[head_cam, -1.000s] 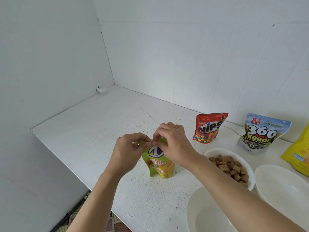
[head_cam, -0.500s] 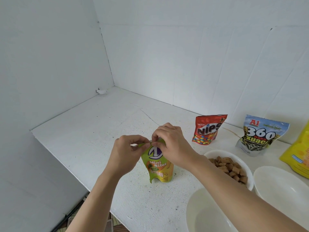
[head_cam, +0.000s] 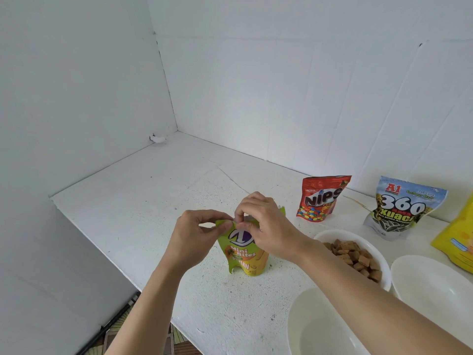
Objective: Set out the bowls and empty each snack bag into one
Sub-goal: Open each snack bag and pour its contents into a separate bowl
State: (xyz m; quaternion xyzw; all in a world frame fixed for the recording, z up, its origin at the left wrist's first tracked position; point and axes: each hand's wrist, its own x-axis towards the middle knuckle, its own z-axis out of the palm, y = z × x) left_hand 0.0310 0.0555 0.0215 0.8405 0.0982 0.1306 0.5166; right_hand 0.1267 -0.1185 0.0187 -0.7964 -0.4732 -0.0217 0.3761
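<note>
A green and yellow Mini Bites bag (head_cam: 246, 257) stands upright on the white counter (head_cam: 158, 201). My left hand (head_cam: 197, 234) pinches its top left corner, and my right hand (head_cam: 266, 226) pinches the top edge just beside it. To the right, a white bowl (head_cam: 330, 234) holds brown square snacks. Two white bowls hold nothing that I can see: one (head_cam: 320, 326) at the near edge under my right forearm, one (head_cam: 435, 283) at the far right. A red Nips bag (head_cam: 320, 198) and a 360 sunflower seed bag (head_cam: 401, 208) stand at the back.
A yellow bag (head_cam: 458, 239) is cut off by the right frame edge. White walls close the counter at the back and left. The counter's front edge runs diagonally, with patterned floor (head_cam: 176, 342) below it. A small white lump (head_cam: 158, 138) lies in the far corner.
The bag's top left corner now sticks out further from between my fingers, and my hands sit slightly further apart. The bag stays in place.
</note>
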